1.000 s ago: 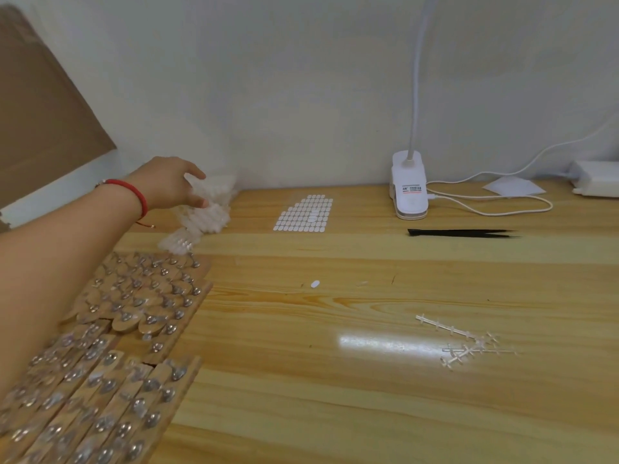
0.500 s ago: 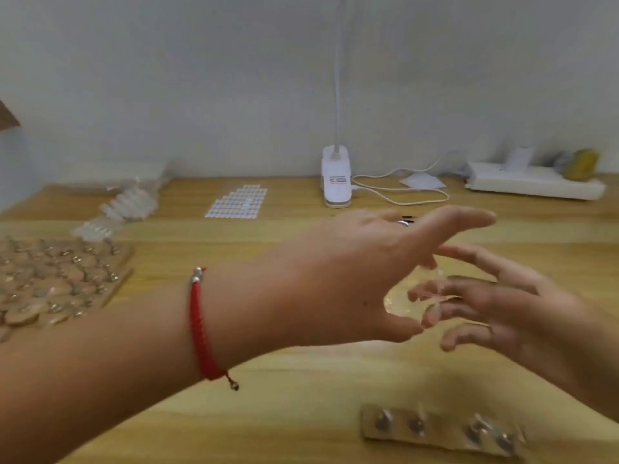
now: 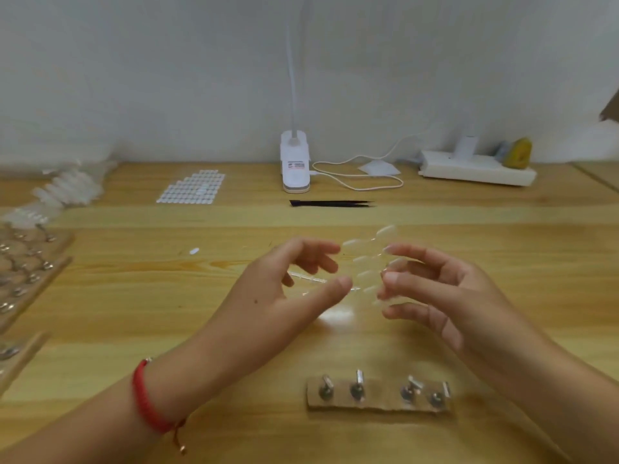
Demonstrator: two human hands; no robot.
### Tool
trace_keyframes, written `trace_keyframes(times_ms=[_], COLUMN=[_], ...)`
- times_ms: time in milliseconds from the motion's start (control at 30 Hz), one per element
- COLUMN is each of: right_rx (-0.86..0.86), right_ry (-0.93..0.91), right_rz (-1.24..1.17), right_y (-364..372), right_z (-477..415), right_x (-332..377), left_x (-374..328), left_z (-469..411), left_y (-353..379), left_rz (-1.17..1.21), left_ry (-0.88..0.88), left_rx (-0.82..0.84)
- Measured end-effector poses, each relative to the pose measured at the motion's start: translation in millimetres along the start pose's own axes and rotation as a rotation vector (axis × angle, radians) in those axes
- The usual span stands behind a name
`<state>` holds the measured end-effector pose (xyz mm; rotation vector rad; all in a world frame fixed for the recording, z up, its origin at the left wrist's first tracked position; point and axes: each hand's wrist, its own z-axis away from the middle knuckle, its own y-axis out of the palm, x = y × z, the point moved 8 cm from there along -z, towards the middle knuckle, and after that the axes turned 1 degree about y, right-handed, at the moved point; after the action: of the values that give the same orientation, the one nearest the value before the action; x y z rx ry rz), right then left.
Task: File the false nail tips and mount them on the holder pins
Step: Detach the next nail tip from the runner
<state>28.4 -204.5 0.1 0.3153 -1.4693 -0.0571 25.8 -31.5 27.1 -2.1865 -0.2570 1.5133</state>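
The right hand point(image 3: 445, 296) pinches a clear strip of false nail tips point(image 3: 365, 262). The left hand point(image 3: 284, 286), fingers half-curled, meets its other edge, but the grip is too blurred to tell. The pin holder point(image 3: 378, 401) lies nearer.

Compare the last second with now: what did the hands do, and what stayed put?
The left hand left the pile of tip strips at the far left, carrying a clear strip of nail tips to the middle of the table. The right hand came into view and now both hands pinch the strip between them, though blur hides detail. Tweezers, lamp base and sticker sheet stayed put.
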Motion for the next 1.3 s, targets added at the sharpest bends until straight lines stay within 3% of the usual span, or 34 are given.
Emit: trace_keyframes(times_ms=[67, 167, 267, 600, 667, 867, 1167, 1300], right_rx=[-0.024, -0.115, -0.152, -0.086, -0.077, 0.062, 0.097, 0.047], right_ry=[-0.009, -0.018, -0.013, -0.048, -0.053, -0.11, -0.102, -0.067], right_rz=[0.004, -0.009, 0.008, 0.122, 0.127, 0.226, 0.365, 0.347], right_y=[-0.4, -11.6, -14.5, -2.3, 0.9, 33.8, 50.1, 49.8], right_z=[0.3, -3.5, -5.7, -3.7, -2.7, 5.6, 10.2, 4.4], right_x=[-3.4, -7.1, -10.5, -11.0, -10.3, -5.9, -7.3, -3.6], left_x=[7.1, 13.9, 13.0, 21.8, 23.8, 27.7, 38.3, 38.5], left_z=[7.7, 27.7, 45.0, 73.8, 72.1, 28.8, 21.8, 23.6], left_y=[1.7, 14.8, 24.7, -10.3, -16.5, -22.4, -14.3, -12.8], left_rz=[0.016, -0.167, -0.352, -0.396, -0.302, 0.209, 0.387, 0.429], left_ry=[-0.044, -0.067, 0.038, 0.103, 0.046, -0.175, -0.277, -0.288], left_rx=[0.053, 0.318, 0.474, 0.352, 0.321, 0.013, -0.031, 0.037])
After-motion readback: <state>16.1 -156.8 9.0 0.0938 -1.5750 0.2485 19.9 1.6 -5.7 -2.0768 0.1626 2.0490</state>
